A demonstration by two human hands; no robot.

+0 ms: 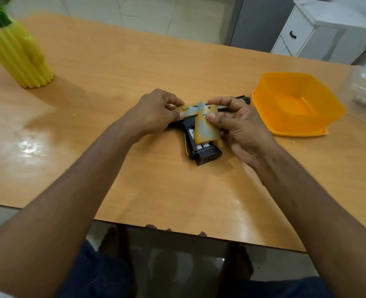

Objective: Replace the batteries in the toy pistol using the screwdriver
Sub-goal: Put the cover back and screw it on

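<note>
I find the toy pistol (201, 145) lying on its side on the worktop (134, 67), its compartment up so the white batteries (202, 145) show. My left hand (156, 110) pinches the rear of the yellow-grey cover (205, 123) and my right hand (238, 125) pinches its front, the grip firm on both sides, presumably to seat it squarely. No screwdriver is visible (the orange bowl (296, 104) stands just beside the muzzle).

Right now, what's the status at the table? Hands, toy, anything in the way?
Left hand and right hand both gripping the toy pistol's yellow cover. Batteries showing in the open grip. Orange tub beside, not blocking. No screwdriver seen.
</note>
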